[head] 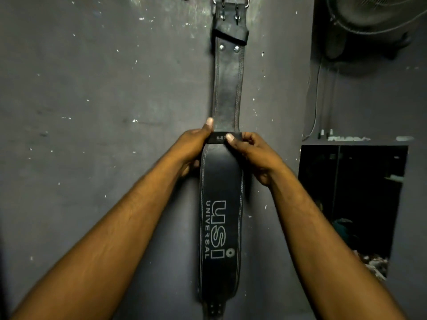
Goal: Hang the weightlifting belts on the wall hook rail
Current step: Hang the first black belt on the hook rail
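Belt hangs flat on the wall, long axis vertical, buckle at top. Left hand and right hand flank its middle, equally near, fingers of each pinching the loop there.

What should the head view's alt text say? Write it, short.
A black weightlifting belt hangs down a grey wall, buckle at the top. The left hand and right hand pinch a loop round its middle.
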`<action>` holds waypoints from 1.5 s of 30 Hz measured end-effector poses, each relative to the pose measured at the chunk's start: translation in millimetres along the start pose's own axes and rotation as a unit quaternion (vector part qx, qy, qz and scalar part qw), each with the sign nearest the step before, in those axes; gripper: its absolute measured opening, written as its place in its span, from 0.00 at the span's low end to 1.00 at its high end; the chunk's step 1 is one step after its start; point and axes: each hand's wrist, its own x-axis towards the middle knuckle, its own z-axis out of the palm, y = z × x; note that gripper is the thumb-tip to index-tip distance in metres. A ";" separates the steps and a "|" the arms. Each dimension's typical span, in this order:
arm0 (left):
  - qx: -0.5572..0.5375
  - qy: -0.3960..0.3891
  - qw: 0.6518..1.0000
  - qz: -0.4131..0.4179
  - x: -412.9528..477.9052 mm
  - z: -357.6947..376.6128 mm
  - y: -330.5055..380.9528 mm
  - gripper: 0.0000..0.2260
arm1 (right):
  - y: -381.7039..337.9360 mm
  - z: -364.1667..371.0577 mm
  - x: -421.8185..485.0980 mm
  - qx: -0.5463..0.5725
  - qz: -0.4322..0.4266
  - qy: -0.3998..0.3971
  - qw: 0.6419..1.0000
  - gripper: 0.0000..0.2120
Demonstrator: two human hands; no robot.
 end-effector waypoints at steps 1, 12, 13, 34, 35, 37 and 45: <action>-0.020 -0.018 1.000 -0.001 -5.4 2.6 -8.7 0.20 | 6.6 -0.6 -5.9 0.004 0.014 -0.014 1.000 0.20; 0.082 0.157 0.983 0.045 -4.2 46.4 -52.0 0.16 | 37.2 -2.5 -7.0 -0.092 -0.010 0.092 0.991 0.26; 0.079 0.152 0.985 0.039 -11.0 50.3 -58.6 0.16 | 42.0 -5.7 -13.5 -0.090 -0.005 0.094 0.992 0.26; 0.027 0.100 0.994 -0.040 -129.1 90.0 -240.2 0.13 | 189.8 -14.3 -140.1 -0.075 0.239 -0.043 0.967 0.15; 0.044 0.083 0.994 -0.054 -132.5 91.6 -250.3 0.14 | 198.6 -13.9 -143.1 -0.081 0.244 -0.042 0.965 0.16; 0.095 0.083 0.989 -0.081 -133.8 93.8 -260.2 0.15 | 214.5 -11.1 -142.0 -0.096 0.238 -0.015 0.966 0.16; 0.237 0.177 0.948 -0.118 -125.0 106.4 -262.6 0.14 | 246.6 -3.6 -130.7 -0.200 0.225 0.085 0.950 0.31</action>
